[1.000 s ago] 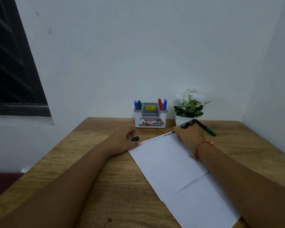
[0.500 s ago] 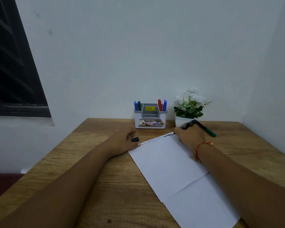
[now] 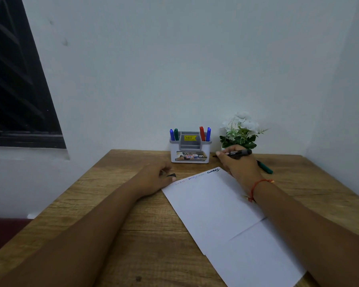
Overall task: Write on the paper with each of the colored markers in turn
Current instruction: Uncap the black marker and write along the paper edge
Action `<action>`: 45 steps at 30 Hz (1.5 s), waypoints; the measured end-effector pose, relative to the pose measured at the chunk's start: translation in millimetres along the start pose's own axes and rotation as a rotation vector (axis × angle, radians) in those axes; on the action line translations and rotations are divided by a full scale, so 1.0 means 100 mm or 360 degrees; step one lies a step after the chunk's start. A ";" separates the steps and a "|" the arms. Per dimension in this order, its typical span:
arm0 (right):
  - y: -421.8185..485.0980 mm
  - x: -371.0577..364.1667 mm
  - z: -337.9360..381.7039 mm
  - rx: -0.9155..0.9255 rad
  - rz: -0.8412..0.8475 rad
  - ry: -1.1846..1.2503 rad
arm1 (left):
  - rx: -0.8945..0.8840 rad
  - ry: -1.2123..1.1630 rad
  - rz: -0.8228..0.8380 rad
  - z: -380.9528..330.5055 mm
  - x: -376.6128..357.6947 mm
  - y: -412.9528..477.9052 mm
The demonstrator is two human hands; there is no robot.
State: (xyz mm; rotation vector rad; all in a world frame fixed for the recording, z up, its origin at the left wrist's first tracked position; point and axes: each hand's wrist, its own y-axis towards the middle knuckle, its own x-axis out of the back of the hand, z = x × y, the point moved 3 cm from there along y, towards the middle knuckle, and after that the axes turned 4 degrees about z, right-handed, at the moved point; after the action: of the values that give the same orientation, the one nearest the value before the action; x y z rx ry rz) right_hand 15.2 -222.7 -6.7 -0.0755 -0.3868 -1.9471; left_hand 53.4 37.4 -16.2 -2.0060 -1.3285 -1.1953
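Gripping black marker (image 3: 237, 152), right hand (image 3: 239, 169) hovers beyond paper (image 3: 216, 214); left hand (image 3: 153, 178) pinches black cap (image 3: 172, 175) at scribbled edge.

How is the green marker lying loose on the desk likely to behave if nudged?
The green marker looks like a round barrel lying flat on the smooth wooden desk, so it would probably roll. It seems slim and plastic, so likely light and stiff. One end is hidden behind the right hand.
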 end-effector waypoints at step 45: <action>-0.34 -0.25 0.31 -0.0030 0.0666 0.0681 | -0.0211 -0.0804 -0.0299 -0.38 0.09 -0.10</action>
State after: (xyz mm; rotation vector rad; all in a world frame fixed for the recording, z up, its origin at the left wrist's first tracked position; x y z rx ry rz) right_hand -9.9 -179.3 8.4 0.2293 -0.0588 -1.5008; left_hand 30.3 18.2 10.2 -2.4293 -1.7449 -0.8994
